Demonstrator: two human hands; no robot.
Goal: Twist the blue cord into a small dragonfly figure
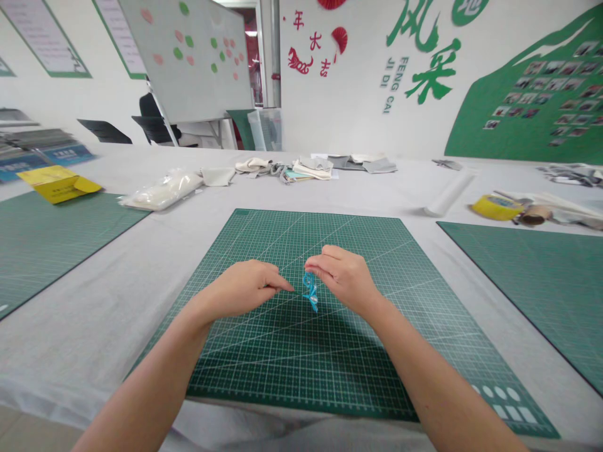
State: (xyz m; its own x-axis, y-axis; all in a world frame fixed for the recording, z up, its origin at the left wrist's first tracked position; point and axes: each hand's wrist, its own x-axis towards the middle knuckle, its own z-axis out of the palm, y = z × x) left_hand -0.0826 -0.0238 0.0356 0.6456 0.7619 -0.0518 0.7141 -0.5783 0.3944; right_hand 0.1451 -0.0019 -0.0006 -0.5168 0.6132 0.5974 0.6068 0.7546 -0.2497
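My right hand (343, 276) pinches the top of a small bright-blue looped cord (309, 280), which hangs just above a green cutting mat (264, 364). At its lower end the cord has bow-like tails and some whitish bits. To the left, my left hand (252, 289) points its index finger at the cord's lower part, with the other fingers loosely bent. Nothing shows in that hand. Whether its fingertip touches the cord I cannot tell.
More cutting mats lie left (61, 245) and right (532, 282) on the white-covered table (94, 276). Farther back are a yellow packet (59, 183), a clear plastic bag (162, 190), fabric scraps (313, 168) and a yellow tape roll (497, 207).
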